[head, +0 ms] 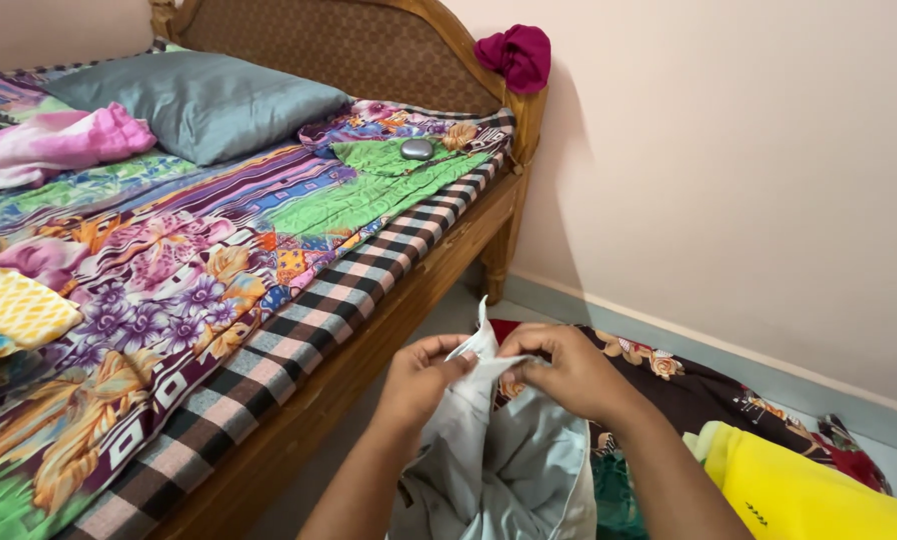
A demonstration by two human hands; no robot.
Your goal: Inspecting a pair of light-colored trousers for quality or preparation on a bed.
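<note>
A: Hands?
B: Left hand (419,378) and right hand (566,372) both pinch the top edge of a pale grey garment (514,460), held up beside the wooden bed (369,350), off its foot-side edge.
A: Nearby?
B: Yellow cloth (799,490) lower right.

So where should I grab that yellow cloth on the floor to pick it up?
Probably the rounded top edge of the yellow cloth, coming from above on its left side. That edge bulges up free, while its right end runs out of view. Both the left hand and right hand are pinching the grey cloth.
</note>
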